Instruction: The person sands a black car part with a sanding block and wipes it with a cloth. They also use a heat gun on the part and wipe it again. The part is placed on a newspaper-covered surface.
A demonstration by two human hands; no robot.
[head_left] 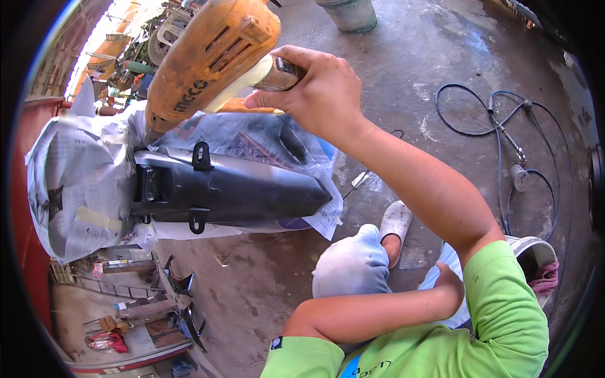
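Observation:
My right hand (324, 91) is closed around the handle end of a worn orange heat gun (205, 60). The gun tilts down to the left, its metal nozzle close to one end of a long black tapered part (252, 189). That part has two mounting tabs and lies on newspaper (328, 214). At its left end, crumpled newspaper (82, 183) wraps a rounded shape, with a strip of tape on it. My left hand (449, 290) lies beneath my right upper arm, over my leg; its fingers are mostly hidden.
A coiled blue hose (469, 131) with a metal fitting lies on the concrete floor at right. Near it stands a white bucket (535, 249) with a pink cloth. A grey bucket (353, 14) is at the far edge. Tools and a wooden bench (148, 309) fill the lower left.

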